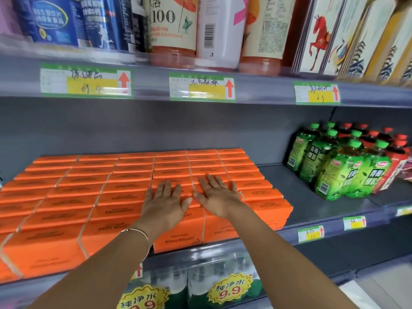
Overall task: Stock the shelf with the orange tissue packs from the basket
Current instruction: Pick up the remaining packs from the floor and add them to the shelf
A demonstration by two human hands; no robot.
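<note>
While both palms lay flat on top of the stock, the orange cardboard tissue packs (89, 197) filled the left and middle of the grey metal shelf (296, 192) in tight rows running from the front lip to the back wall. The left hand (166, 202) rested with fingers straight and slightly spread on one column of packs. The right hand (219, 196) lay just beside it on the next column, fingers equally straight, the two thumbs nearly touching over the seam between the columns. Neither hand gripped anything. A thin gold bangle (138, 237) circled the left wrist, and a ring (224, 186) sat on a right finger. To the right, well apart from the packs, stood shrink-wrapped green-capped tea bottles (347, 175) with red-capped bottles (396, 148) behind them. White-and-yellow price tags (201, 89) with red arrows lined the shelf edge above, under tall drink bottles (172, 30). Below, wrapped water bottles (200, 273) bore yellow 9.9 stickers (230, 288).
</note>
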